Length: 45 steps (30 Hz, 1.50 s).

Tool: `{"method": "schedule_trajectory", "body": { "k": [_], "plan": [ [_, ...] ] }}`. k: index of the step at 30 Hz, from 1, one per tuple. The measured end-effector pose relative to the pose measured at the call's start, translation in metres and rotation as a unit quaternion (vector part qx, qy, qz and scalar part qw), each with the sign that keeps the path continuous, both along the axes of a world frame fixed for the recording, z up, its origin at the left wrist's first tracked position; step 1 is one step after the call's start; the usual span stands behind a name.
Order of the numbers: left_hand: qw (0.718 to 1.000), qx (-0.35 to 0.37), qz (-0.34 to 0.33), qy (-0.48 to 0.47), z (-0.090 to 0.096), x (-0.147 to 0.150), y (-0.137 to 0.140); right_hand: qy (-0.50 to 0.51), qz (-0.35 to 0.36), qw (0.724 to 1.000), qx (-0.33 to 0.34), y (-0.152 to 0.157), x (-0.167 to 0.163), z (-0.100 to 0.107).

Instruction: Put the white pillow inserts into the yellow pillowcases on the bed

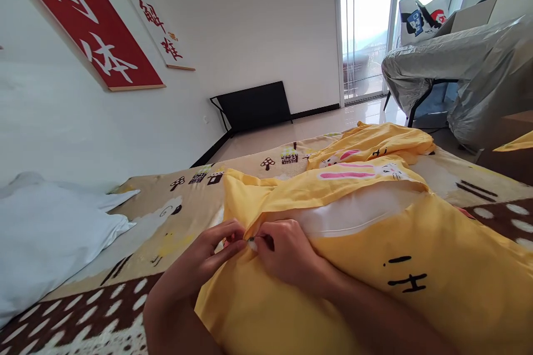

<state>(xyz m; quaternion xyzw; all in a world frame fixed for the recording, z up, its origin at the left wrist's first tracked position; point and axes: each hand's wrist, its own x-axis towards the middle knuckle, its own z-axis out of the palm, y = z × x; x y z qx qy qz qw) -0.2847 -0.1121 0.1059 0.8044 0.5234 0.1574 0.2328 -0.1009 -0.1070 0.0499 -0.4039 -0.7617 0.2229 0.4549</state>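
Observation:
A yellow pillowcase (449,249) with bunny prints and black lettering lies in front of me. Its long opening gapes, and a white pillow (353,208) shows inside. At the left end of that opening, my left hand (216,249) is closed, pinching the edge of the yellow cloth. Close beside it, my right hand (285,249) is closed in a pinch on a small metallic zipper pull (250,239) between the two hands. The fingertips partly cover the pull.
A patterned blanket (245,169) spreads under everything. Another yellow pillowcase (375,141) is crumpled beyond the first. On the left rests a white pillow (45,249). A black folded panel (254,108) leans by the wall; a plastic-covered table (449,55) stands at far right.

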Motion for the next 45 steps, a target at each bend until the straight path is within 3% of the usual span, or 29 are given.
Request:
{"method": "schedule_trajectory", "body": {
  "k": [5,12,16,22,29,36,45],
  "plan": [
    [0.999,0.003,0.054,-0.003,0.003,-0.007,-0.003,-0.104,-0.066,0.99,0.061,-0.005,0.007,0.006],
    [0.999,0.036,0.027,-0.009,0.008,0.005,-0.005,-0.19,-0.098,0.972,0.093,-0.014,0.025,0.027],
    [0.998,0.059,0.015,-0.006,0.009,0.021,-0.003,-0.182,-0.081,0.977,0.074,-0.013,0.027,0.028],
    [0.995,0.079,0.05,0.027,0.008,0.039,-0.003,-0.152,-0.046,0.987,0.03,-0.009,0.026,0.021],
    [0.993,0.096,0.048,0.044,0.007,0.047,-0.002,-0.145,-0.05,0.988,0.025,-0.01,0.027,0.024],
    [0.99,0.093,0.103,0.018,0.004,0.053,0.003,-0.158,-0.09,0.98,0.08,-0.007,0.025,0.022],
    [0.987,0.112,0.113,-0.03,-0.006,0.062,0.016,-0.121,-0.097,0.978,0.137,-0.004,0.023,0.017]
  ]
}}
